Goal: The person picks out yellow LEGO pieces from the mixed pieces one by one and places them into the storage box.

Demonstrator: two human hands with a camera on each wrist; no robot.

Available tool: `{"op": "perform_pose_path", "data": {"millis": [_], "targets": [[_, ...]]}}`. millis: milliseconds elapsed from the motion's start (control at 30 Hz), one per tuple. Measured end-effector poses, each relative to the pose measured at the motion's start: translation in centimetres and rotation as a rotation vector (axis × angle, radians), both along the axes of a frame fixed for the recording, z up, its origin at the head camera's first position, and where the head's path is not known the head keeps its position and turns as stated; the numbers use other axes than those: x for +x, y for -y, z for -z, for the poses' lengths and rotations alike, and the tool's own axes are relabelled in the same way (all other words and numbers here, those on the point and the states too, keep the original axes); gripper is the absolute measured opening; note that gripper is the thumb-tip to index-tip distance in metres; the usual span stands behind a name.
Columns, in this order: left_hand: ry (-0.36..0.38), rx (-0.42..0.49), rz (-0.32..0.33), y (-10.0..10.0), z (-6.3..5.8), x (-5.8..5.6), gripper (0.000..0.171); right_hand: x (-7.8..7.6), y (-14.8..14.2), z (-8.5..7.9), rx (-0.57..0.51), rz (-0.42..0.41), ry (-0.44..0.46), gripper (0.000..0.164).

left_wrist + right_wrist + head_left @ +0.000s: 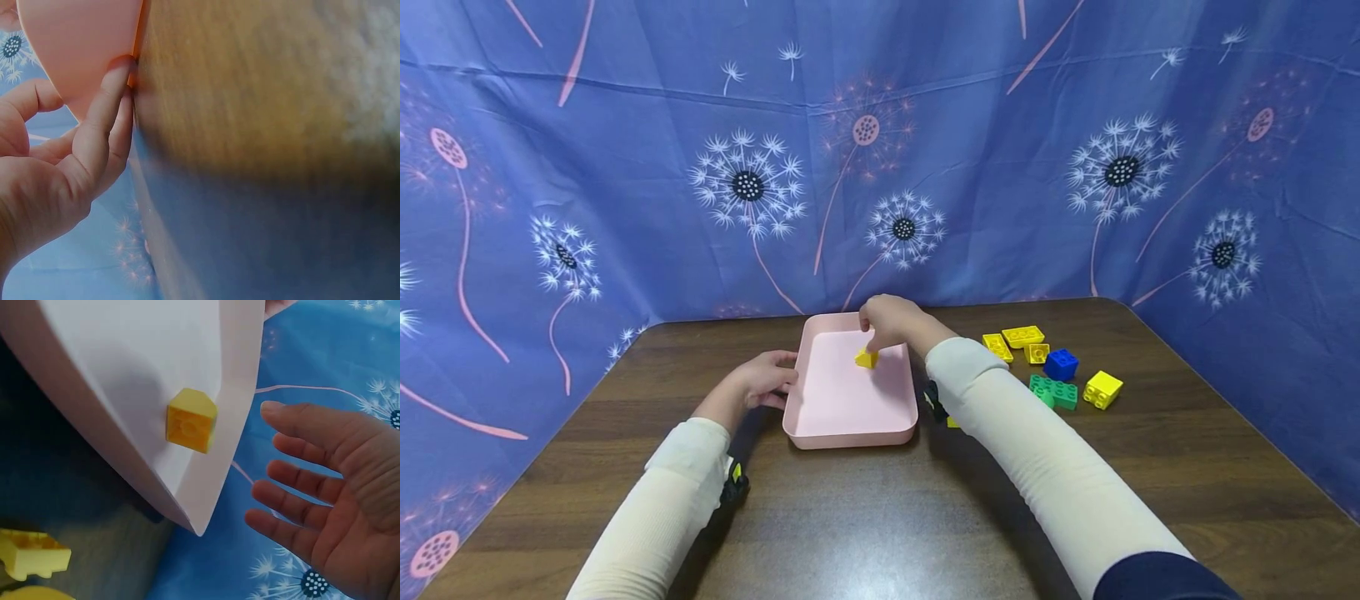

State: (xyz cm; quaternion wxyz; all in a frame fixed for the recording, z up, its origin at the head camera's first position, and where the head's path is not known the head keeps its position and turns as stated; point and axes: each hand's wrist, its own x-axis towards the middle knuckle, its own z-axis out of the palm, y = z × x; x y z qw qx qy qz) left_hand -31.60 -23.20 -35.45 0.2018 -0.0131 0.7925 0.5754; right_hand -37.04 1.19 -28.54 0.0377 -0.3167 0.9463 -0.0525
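My left hand (762, 382) is at the left side of a shallow pink tray (850, 412). In the left wrist view, fairly straight fingers (100, 119) rest against the tray's outer wall, with the thumb close to its rim. Over the far right part of the tray is my right hand (895, 321), reaching in from the right. A small yellow toy building block (866, 359) with a sloped face shows just below its fingertips in the head view. From the right wrist, that block (190, 422) appears inside the tray, apart from the spread fingers of the right hand (331, 487).
Right of the tray lie several yellow building blocks (1023, 337), a blue block (1061, 365) and green pieces (1060, 392). Another yellow piece (953, 422) is partly hidden by the right forearm. A blue dandelion-print cloth (970, 125) hangs behind the brown table (865, 517).
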Motion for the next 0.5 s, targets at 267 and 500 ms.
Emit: {"op": "perform_pose_path", "data": {"millis": [267,500], "targets": [[-0.002,-0.001,-0.006,0.0,-0.3,0.2,0.068,0.6,-1.0,-0.5,-0.014,-0.052,-0.053,0.029],[0.005,0.003,-0.004,0.0,-0.3,0.3,0.067,1.7,-1.6,-1.1,-0.038,-0.094,-0.092,0.031]]}}
